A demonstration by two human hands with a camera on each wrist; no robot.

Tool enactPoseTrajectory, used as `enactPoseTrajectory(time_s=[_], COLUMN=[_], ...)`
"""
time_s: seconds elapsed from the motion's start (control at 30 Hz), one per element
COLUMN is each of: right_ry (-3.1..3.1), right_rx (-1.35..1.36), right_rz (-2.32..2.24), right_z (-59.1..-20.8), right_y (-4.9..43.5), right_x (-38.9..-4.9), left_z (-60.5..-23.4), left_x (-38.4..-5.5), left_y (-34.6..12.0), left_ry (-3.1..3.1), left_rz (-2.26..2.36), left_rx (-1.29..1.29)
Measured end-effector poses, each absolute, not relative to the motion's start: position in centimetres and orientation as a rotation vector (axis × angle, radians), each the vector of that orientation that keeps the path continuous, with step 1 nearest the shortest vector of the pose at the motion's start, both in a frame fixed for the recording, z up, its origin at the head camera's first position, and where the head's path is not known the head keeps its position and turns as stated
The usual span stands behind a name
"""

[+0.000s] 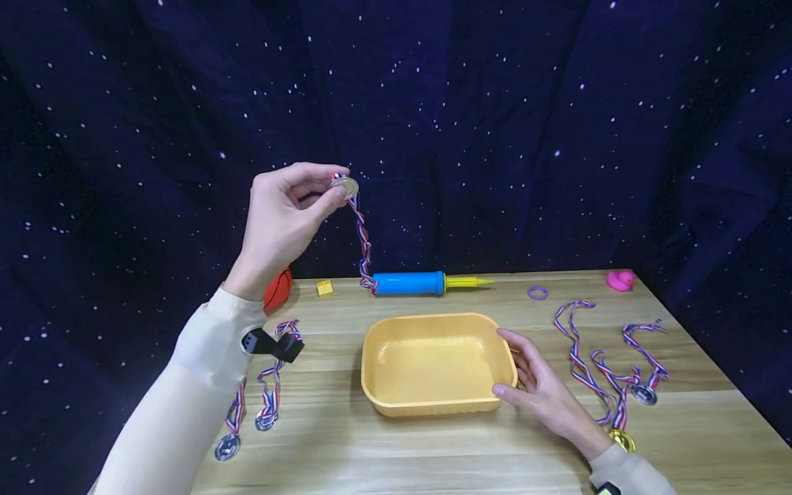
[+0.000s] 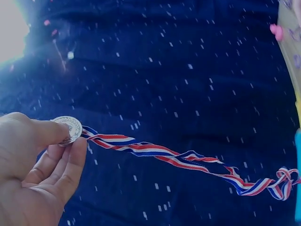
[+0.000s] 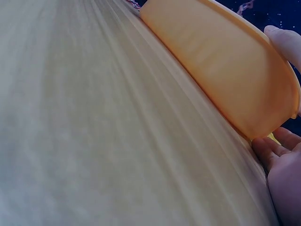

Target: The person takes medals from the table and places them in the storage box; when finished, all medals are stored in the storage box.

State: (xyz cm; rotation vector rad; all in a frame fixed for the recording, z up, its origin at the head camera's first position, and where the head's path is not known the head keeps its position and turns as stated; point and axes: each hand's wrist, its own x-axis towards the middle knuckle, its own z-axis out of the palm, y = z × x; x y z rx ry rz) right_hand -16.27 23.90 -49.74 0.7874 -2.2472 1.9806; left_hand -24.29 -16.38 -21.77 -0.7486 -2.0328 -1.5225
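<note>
High above the table my left hand (image 1: 287,206) pinches a silver-coloured medal (image 1: 346,187) between thumb and fingertips. Its red, white and blue ribbon (image 1: 362,240) hangs down twisted, the low end by a blue hand pump (image 1: 408,283); whether they touch I cannot tell. In the left wrist view the medal (image 2: 70,129) shows its face beside the thumb. My right hand (image 1: 538,392) holds the right end of a yellow plastic basin (image 1: 433,409), thumb at the rim and fingers curled along the outer wall. Nothing lies in the basin.
Two ribboned silver medals (image 1: 227,447) lie at left. On the right lie a gold medal (image 1: 621,440), a silver medal (image 1: 644,394) and loose ribbons. Along the back are an orange ball (image 1: 278,290), yellow block (image 1: 324,288), purple ring (image 1: 537,293) and pink duck (image 1: 620,280).
</note>
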Motion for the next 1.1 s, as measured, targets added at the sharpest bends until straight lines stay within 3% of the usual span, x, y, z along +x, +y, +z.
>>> enactPoseTrajectory(time_s=[0.2, 0.43, 0.7, 1.1], right_ry=[-2.248, -2.257, -2.270, -2.264], right_rx=[0.783, 0.772, 0.759, 0.780], right_rz=[1.970, 1.974, 1.976, 1.978], right_z=[-49.7, -49.7, -49.6, -49.6], right_y=[23.9, 23.8, 23.7, 23.9], right_x=[-16.3, -16.2, -16.2, -16.3], left_z=[-21.5, -23.9, -29.7, -38.1], left_x=[-23.7, -23.2, -22.8, -21.9], left_y=[-12.8, -8.5, -5.0, -3.6], left_ry=[-1.964, -1.993, -2.197, -2.505], left_rz=[-1.685, -1.836, -1.752, -1.758], left_rx=[-0.881, -0.976, -0.907, -0.756])
